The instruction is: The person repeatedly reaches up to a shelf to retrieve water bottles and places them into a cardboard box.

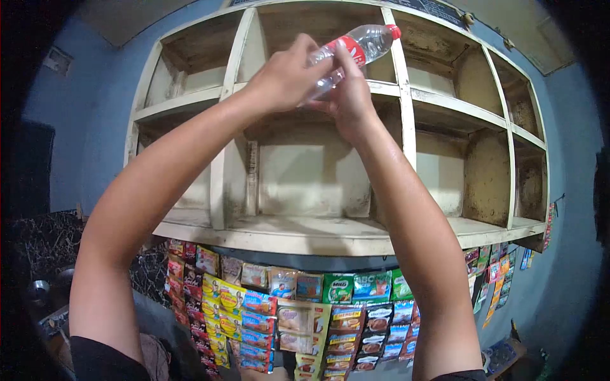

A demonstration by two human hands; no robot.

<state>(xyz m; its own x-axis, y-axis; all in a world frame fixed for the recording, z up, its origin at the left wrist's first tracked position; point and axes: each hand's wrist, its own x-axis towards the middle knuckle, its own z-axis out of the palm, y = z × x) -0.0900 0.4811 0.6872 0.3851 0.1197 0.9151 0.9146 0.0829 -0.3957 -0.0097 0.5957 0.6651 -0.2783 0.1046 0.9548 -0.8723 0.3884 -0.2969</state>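
Observation:
A clear plastic bottle [375, 43] with a red cap and a red label is held up before the upper middle compartment of a shelf. It lies tilted, its cap pointing up and to the right. My left hand [289, 73] is closed round the bottle's lower part, near the base. My right hand [351, 89] grips the bottle too, with the thumb and fingers around its middle by the label. The two hands are close together, and they partly hide the lower half of the bottle.
The cream wooden shelf [305, 244] on the wall has stained compartments in two rows. Strips of colourful sachets [254, 324] hang below it. Metal pots [39, 289] stand at the lower left, and some items sit low at the right.

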